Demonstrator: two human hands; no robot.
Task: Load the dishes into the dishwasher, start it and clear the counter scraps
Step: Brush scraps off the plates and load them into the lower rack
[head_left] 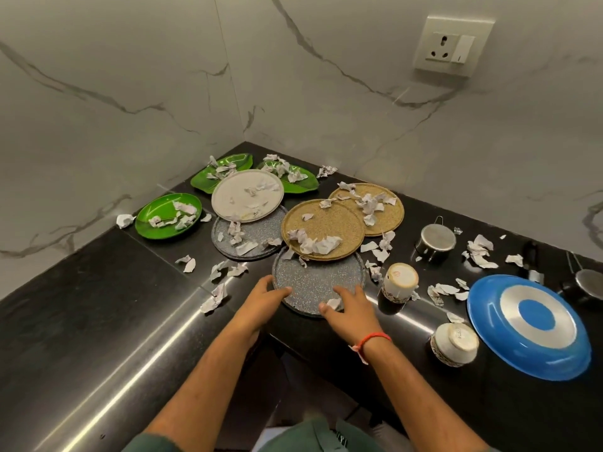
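A: Position of near grey plate (318,282)?
B: Counter (98,305) near edge, under the tan plate (321,228). Left hand (261,296) and right hand (350,306) rest on its rim, fingers spread.
A: Legible writing?
B: Cup (399,282) base mark, unreadable.

White wall socket with switch (453,45) high on grey-veined marble wall (130,76), above black desk (81,314)
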